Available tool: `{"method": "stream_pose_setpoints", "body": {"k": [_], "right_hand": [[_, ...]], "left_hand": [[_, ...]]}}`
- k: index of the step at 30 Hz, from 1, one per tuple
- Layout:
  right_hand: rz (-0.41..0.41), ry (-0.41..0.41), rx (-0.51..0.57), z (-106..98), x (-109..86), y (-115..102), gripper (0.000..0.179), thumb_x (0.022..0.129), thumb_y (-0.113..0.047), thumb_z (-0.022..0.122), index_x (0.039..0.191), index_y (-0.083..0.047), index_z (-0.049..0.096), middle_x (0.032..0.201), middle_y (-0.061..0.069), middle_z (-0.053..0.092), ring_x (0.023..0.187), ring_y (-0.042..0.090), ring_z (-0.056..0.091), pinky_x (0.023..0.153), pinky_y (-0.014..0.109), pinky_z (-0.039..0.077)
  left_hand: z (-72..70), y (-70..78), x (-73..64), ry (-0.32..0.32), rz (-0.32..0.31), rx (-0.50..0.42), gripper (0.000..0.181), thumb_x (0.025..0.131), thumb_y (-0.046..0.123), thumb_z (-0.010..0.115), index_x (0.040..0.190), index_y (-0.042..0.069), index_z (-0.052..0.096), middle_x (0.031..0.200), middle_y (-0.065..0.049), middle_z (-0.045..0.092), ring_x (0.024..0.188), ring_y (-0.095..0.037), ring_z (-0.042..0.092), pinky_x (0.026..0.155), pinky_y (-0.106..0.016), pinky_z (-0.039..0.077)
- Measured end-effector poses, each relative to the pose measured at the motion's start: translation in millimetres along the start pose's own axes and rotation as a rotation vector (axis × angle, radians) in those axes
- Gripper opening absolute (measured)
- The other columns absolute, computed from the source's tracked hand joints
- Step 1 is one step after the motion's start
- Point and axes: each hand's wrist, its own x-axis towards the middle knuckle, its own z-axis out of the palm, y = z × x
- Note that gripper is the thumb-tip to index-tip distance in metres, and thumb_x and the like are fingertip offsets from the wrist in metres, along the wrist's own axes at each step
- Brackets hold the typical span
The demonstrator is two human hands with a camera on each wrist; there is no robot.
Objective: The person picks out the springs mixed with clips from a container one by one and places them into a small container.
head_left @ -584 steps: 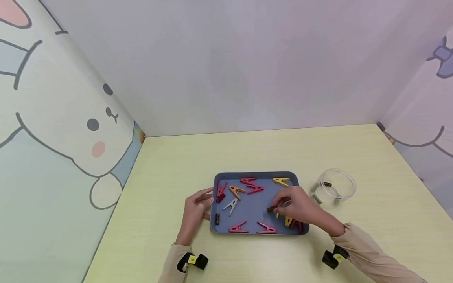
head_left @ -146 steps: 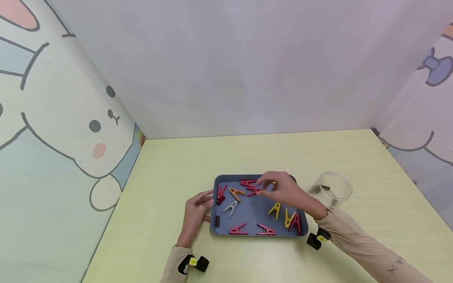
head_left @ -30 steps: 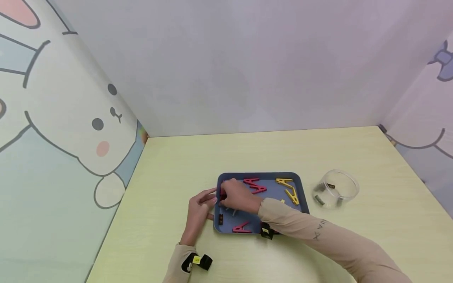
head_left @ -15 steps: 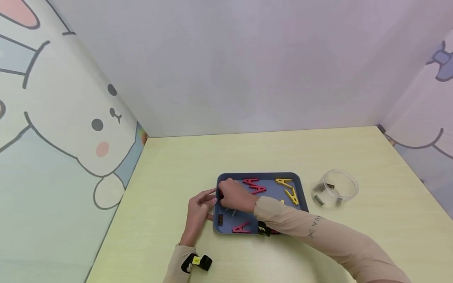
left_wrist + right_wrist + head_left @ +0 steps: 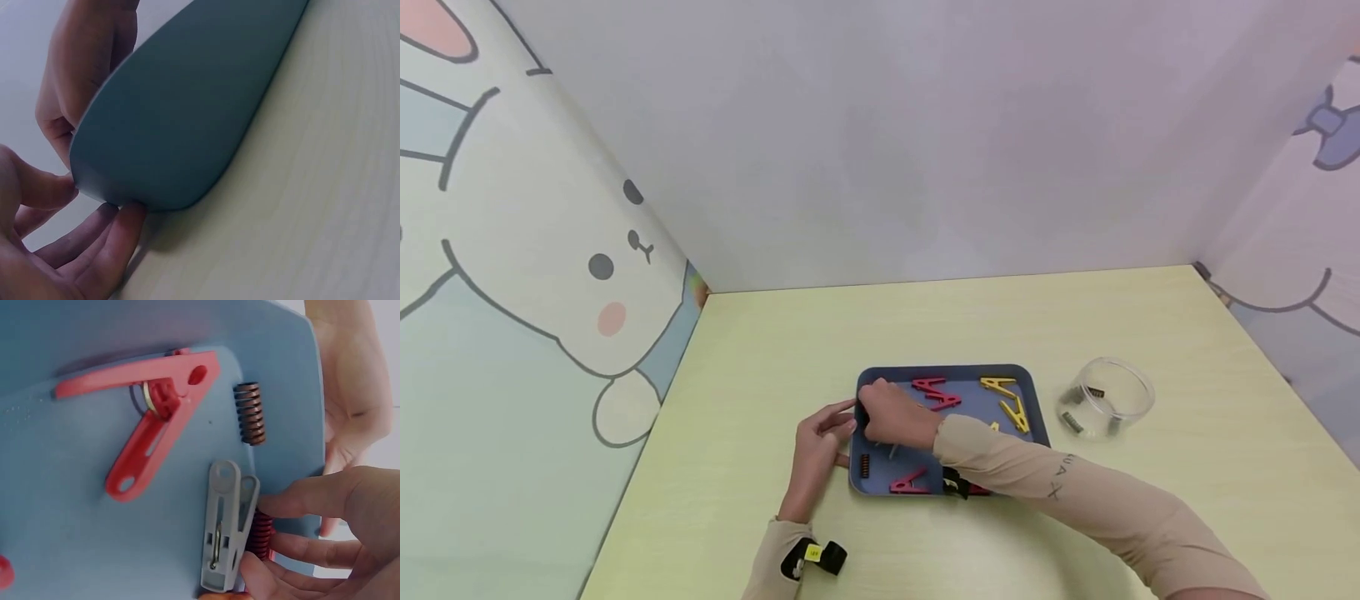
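My left hand (image 5: 815, 450) grips the left end of a blue-grey tray (image 5: 973, 400); in the left wrist view its fingertips (image 5: 130, 219) press against the tray's outer wall. Inside that end of the tray, my right hand (image 5: 898, 417) reaches down. The right wrist view shows its thumb and fingers pinching a dark red spring (image 5: 261, 534) beside a grey clip (image 5: 215, 531). A brown spring (image 5: 250, 414) lies at the tray's near-left corner, with a red clip (image 5: 159, 409) next to it. From the head view, my right hand covers the red spring.
Several more clips lie in the tray, among them a yellow clip (image 5: 997, 384) and a red clip (image 5: 942, 402). To the right of the tray stands a clear round container (image 5: 1152, 398) with several springs in it. My right forearm (image 5: 1075, 492) crosses over the tray's near-right part.
From above the tray's middle, my right hand has moved to its left end; it has barely shifted in the last second. A yellow clip now lies at the tray's right side. My left hand has stayed.
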Motion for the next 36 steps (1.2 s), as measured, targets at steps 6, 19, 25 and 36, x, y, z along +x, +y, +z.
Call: {"method": "stream_pose_setpoints", "body": {"k": [6, 19, 25, 36], "right_hand": [[-0.040, -0.006, 0.069, -9.8, -5.3, -0.9, 0.021, 0.077, 0.007, 0.060, 0.064, -0.009, 0.058, 0.052, 0.000, 0.044, 0.042, 0.012, 0.046, 0.037, 0.019, 0.035], [-0.105, 0.023, 0.174, -26.8, -21.4, 1.5, 0.012, 0.076, 0.006, 0.064, 0.085, 0.001, 0.069, 0.067, 0.002, 0.059, 0.049, 0.010, 0.052, 0.043, 0.020, 0.045], [-0.131, 0.072, 0.208, -31.2, -31.9, 7.0, 0.012, 0.076, 0.007, 0.065, 0.084, 0.000, 0.069, 0.062, 0.001, 0.058, 0.048, 0.010, 0.051, 0.043, 0.021, 0.043], [-0.111, 0.104, 0.221, -36.8, -42.7, 14.6, 0.014, 0.077, 0.001, 0.072, 0.090, 0.002, 0.070, 0.068, 0.000, 0.061, 0.057, 0.009, 0.056, 0.050, 0.024, 0.049]], "left_hand": [[-0.4, 0.3, -0.3, -0.002, 0.005, 0.004, 0.033, 0.087, 0.004, 0.063, 0.115, 0.019, 0.070, 0.105, -0.016, 0.063, 0.092, -0.025, 0.065, 0.048, -0.042, 0.056], [-0.7, -0.2, 0.2, -0.001, 0.000, -0.008, 0.033, 0.086, 0.004, 0.063, 0.116, 0.017, 0.069, 0.105, -0.017, 0.064, 0.088, -0.026, 0.065, 0.048, -0.043, 0.056], [0.4, 0.3, -0.1, 0.003, -0.010, -0.009, 0.033, 0.085, 0.004, 0.063, 0.116, 0.015, 0.069, 0.105, -0.016, 0.065, 0.088, -0.025, 0.065, 0.048, -0.042, 0.057], [0.7, -0.3, -0.6, -0.003, -0.006, -0.026, 0.033, 0.085, 0.004, 0.064, 0.117, 0.013, 0.069, 0.105, -0.017, 0.065, 0.089, -0.026, 0.064, 0.049, -0.043, 0.057]]}}
